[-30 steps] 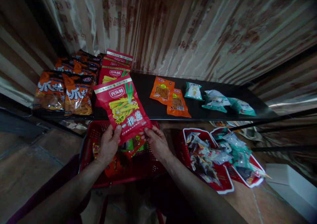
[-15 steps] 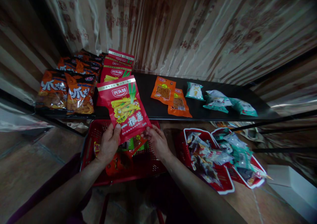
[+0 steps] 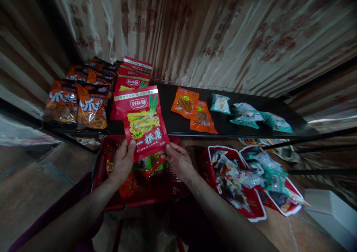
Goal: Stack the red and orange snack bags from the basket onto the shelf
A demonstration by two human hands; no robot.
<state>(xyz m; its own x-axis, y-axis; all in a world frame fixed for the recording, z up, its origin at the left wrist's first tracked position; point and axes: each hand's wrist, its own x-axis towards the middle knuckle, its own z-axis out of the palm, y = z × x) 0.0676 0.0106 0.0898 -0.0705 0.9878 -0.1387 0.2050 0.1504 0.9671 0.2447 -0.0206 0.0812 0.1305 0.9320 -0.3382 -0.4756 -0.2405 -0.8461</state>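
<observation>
Both hands hold one red snack bag (image 3: 142, 122) upright above a red basket (image 3: 164, 187). My left hand (image 3: 122, 163) pinches its lower left corner, and my right hand (image 3: 179, 162) grips its lower right edge. The bag's top reaches the front edge of a black shelf (image 3: 178, 123). Right behind it stands a row of identical red bags (image 3: 131, 79). More packets lie in the basket under the bag.
Orange snack bags (image 3: 76, 103) stand at the shelf's left end. Two flat orange packets (image 3: 192, 110) and several teal and white packets (image 3: 251, 114) lie to the right. Two red baskets (image 3: 251, 181) full of packets sit on the floor at right, beside a white box (image 3: 330, 213).
The red bag has turned a little more upright and shifted slightly right with both hands. The view has also drifted slightly.
</observation>
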